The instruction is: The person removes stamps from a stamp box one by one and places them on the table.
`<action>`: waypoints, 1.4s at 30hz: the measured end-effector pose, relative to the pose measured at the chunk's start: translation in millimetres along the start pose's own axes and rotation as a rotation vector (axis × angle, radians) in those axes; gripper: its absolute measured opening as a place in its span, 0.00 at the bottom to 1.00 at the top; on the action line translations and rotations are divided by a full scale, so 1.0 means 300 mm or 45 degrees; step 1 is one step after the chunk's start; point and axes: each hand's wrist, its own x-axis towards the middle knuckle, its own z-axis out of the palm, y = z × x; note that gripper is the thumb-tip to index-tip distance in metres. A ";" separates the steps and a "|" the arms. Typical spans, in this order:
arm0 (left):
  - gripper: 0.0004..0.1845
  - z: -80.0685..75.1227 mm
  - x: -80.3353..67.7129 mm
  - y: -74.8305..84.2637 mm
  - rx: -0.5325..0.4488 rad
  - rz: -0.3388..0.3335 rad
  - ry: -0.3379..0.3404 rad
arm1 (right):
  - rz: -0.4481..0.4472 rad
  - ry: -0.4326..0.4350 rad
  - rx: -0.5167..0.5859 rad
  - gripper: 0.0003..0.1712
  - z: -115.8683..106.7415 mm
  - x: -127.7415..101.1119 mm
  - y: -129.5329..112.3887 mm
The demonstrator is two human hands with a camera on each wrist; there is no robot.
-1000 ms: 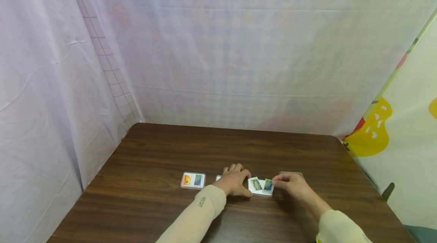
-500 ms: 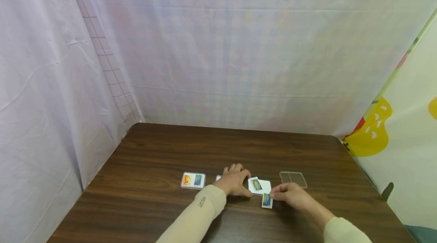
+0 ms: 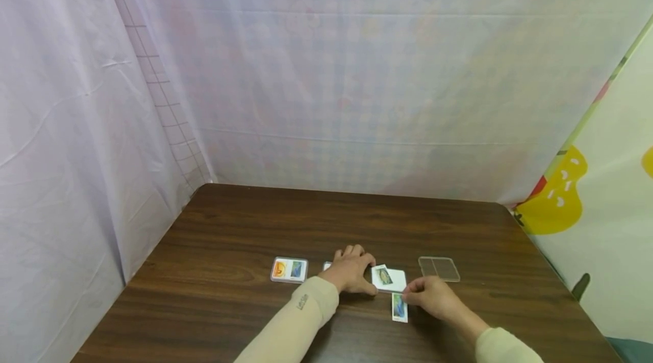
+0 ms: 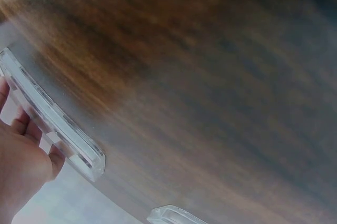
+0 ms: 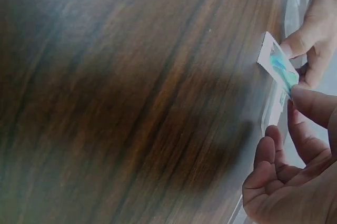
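Two hands are at work on a brown table [image 3: 245,221], near its front edge. The right hand [image 3: 433,298] pinches a small card [image 3: 399,307] between its thumb and a finger. The card has a blue and green picture on it. In the head view it lies close to the front edge of the table, just in front of a white tray [image 3: 395,281]. In the right wrist view the card [image 5: 277,65] is tipped up, with one edge off the wood. The other fingers [image 5: 274,155] of that hand are curled in. The left hand [image 3: 349,270] rests on the table beside the tray, with its fingers bent down over a clear case [image 4: 50,118]. In the left wrist view the fingertips [image 4: 21,124] press on the long side of that case. I cannot tell if the hand grips it or only holds it down. A second card [image 3: 384,276] with a dark picture lies on the white tray, between the two hands. More to the left lies a closed case [image 3: 289,269] with an orange picture and a blue picture in it. To the right, nearer the back, lies a clear lid [image 3: 439,268] flat on the wood. Pale cloth [image 3: 331,79] hangs behind the table and along its left side. A sheet with yellow shapes [image 3: 553,195] hangs by the right edge.
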 end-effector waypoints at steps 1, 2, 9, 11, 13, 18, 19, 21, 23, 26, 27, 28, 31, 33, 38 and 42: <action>0.30 0.001 0.001 0.000 0.001 0.000 0.002 | 0.006 0.006 -0.011 0.05 0.002 0.000 0.001; 0.30 0.000 0.000 0.001 0.001 0.000 0.006 | 0.013 0.009 -0.019 0.05 0.003 -0.001 0.002; 0.30 0.002 0.000 -0.001 0.003 0.005 0.018 | 0.013 0.022 -0.001 0.05 0.001 0.004 0.003; 0.31 0.002 0.000 -0.001 0.001 0.004 0.016 | 0.001 0.018 0.004 0.06 -0.004 0.008 -0.004; 0.31 0.001 0.000 -0.001 -0.001 0.004 0.014 | -0.014 0.016 0.004 0.07 -0.008 0.014 -0.012; 0.30 -0.002 -0.003 -0.001 -0.010 0.009 0.012 | -0.044 0.042 -0.022 0.09 -0.014 0.039 -0.026; 0.30 -0.002 -0.003 -0.001 -0.010 0.009 0.012 | -0.047 0.052 -0.028 0.09 -0.014 0.046 -0.026; 0.31 -0.002 -0.004 0.000 -0.009 0.007 0.010 | -0.058 0.068 -0.041 0.09 -0.015 0.062 -0.027; 0.31 -0.003 -0.005 0.000 -0.007 0.006 0.006 | -0.056 0.076 -0.050 0.10 -0.016 0.077 -0.026; 0.31 -0.003 -0.004 0.000 -0.006 0.004 -0.003 | -0.052 0.072 -0.044 0.12 -0.021 0.099 -0.027; 0.31 -0.003 -0.003 -0.001 -0.008 0.003 -0.005 | -0.048 0.073 -0.040 0.12 -0.021 0.106 -0.028; 0.31 -0.002 -0.003 -0.001 -0.009 0.002 -0.006 | -0.045 0.071 -0.028 0.13 -0.022 0.112 -0.029; 0.31 0.000 -0.002 -0.001 -0.012 -0.002 -0.006 | -0.035 0.076 0.009 0.13 -0.022 0.130 -0.030; 0.31 0.002 -0.001 -0.002 -0.008 -0.003 -0.004 | -0.027 0.081 0.023 0.13 -0.022 0.144 -0.032; 0.31 0.005 0.000 -0.003 -0.009 -0.002 0.002 | 0.007 0.078 0.039 0.14 -0.020 0.172 -0.035; 0.31 0.007 0.002 -0.005 -0.009 0.000 0.006 | 0.008 0.090 0.025 0.13 -0.016 0.187 -0.037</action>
